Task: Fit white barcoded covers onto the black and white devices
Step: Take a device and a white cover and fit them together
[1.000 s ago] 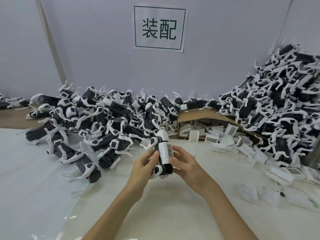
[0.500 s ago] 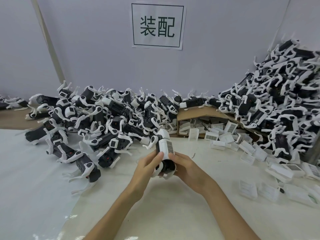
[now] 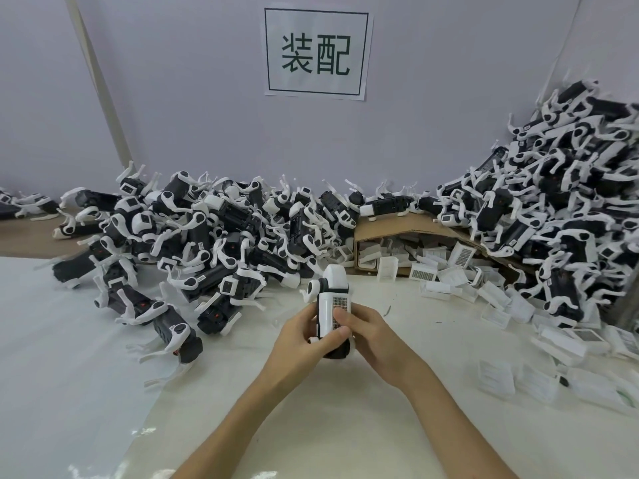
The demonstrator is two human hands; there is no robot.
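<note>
Both hands, left hand (image 3: 299, 335) and right hand (image 3: 371, 335), gripped device (image 3: 333, 305), thumbs pressing cover (image 3: 334, 302). Uneven push could leave cover crooked, not clicked.

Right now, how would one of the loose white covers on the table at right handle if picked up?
A loose white cover looks like a thin shell, so probably light. It lies flat, so unlikely to roll. Its thin walls might flex under a pinch.
</note>
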